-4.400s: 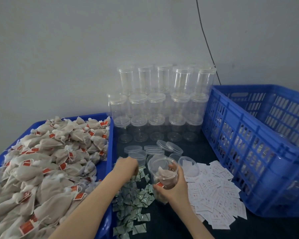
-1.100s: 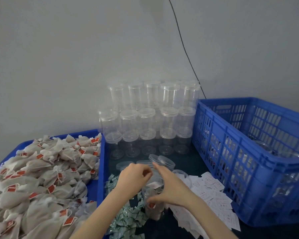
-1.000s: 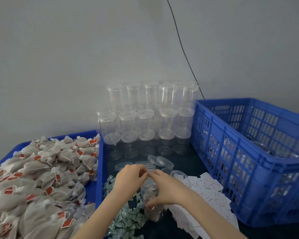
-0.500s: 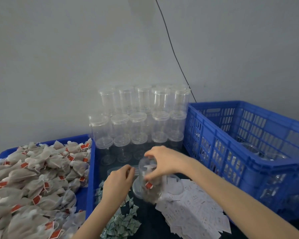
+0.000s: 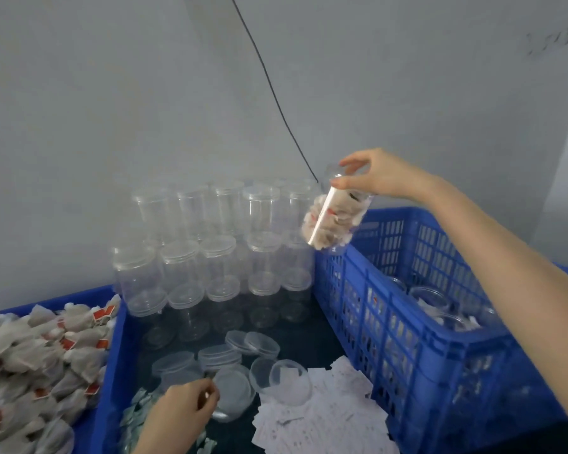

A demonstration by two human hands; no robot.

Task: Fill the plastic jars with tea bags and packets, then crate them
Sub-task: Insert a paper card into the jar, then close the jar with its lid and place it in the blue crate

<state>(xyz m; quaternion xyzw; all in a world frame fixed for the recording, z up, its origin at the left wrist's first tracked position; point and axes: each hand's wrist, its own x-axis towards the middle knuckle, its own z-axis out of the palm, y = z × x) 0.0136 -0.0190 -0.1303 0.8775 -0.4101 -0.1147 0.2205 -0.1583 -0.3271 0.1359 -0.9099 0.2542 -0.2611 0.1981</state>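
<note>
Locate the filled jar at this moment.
In the head view, the filled jar is up in the air right of centre, tilted, held at its top by the right hand, over the near-left corner of the blue crate, beside the empty jars.

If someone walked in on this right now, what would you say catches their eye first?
Probably the filled jar, tilted and held by its lid end in the right hand above the near-left corner of the blue crate on the right. Next, the stack of empty clear jars against the wall, and the heap of tea bags in the blue tray at left. Low down, the left hand reaches among loose lids.
</note>
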